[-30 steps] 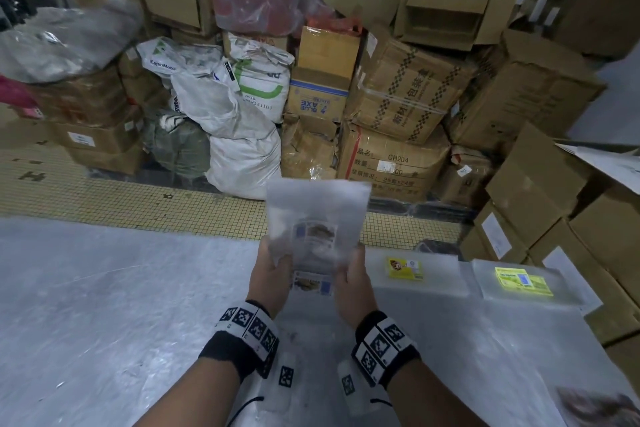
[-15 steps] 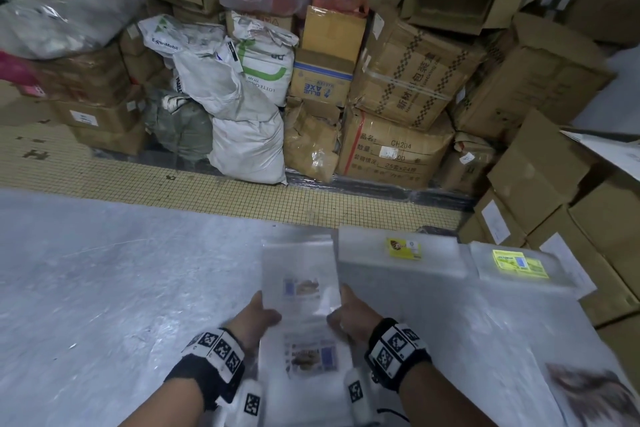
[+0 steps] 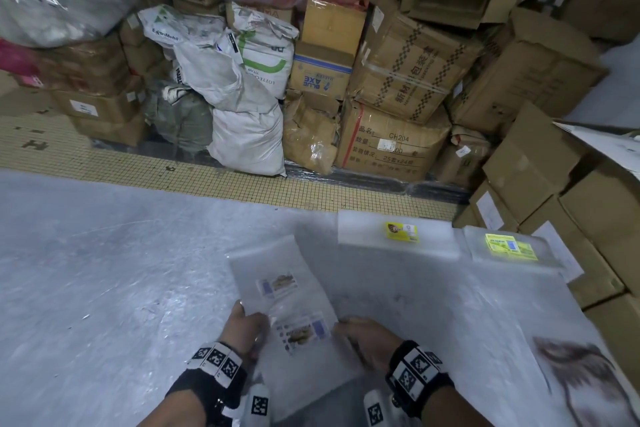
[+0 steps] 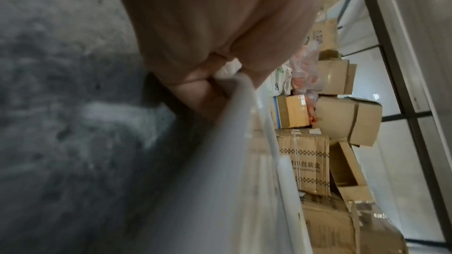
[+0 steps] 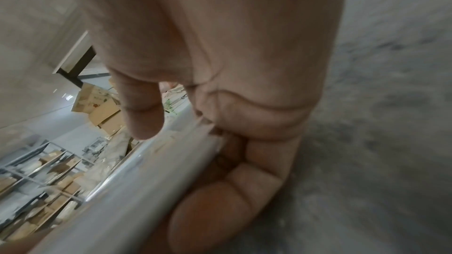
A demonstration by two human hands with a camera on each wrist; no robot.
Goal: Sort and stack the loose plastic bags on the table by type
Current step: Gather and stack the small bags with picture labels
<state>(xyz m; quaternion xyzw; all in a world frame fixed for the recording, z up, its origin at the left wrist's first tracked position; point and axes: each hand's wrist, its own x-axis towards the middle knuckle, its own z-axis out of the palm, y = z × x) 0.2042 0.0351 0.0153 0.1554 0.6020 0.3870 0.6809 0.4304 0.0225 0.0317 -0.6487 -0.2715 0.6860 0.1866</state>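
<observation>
From the head camera, a gray, scuffed table [image 3: 104,288] carries a limp stack of clear plastic bags [image 3: 294,291], each with a small printed label. The left hand [image 3: 244,326] pinches the stack's left edge, and the right hand [image 3: 367,340] grasps its right edge, the near end lifted between them. Farther back lie two flat, squared stacks: one with a yellow label [image 3: 401,231], one with a yellow-green label [image 3: 510,246] to its right. A clear bag printed with a brown design [image 3: 581,381] lies at the near right. Crumpled cardboard boxes [image 3: 398,80] and woven white sacks [image 3: 242,114] stand beyond the table.

The left wrist view shows what the head camera hides: fingers [image 4: 195,92] curled under the bags' thin white edge [image 4: 239,123].

The right wrist view shows the thumb [image 5: 144,111] over the glossy, blurred bag edge [image 5: 146,171], fingers [image 5: 232,190] folded beneath, clamping it.
</observation>
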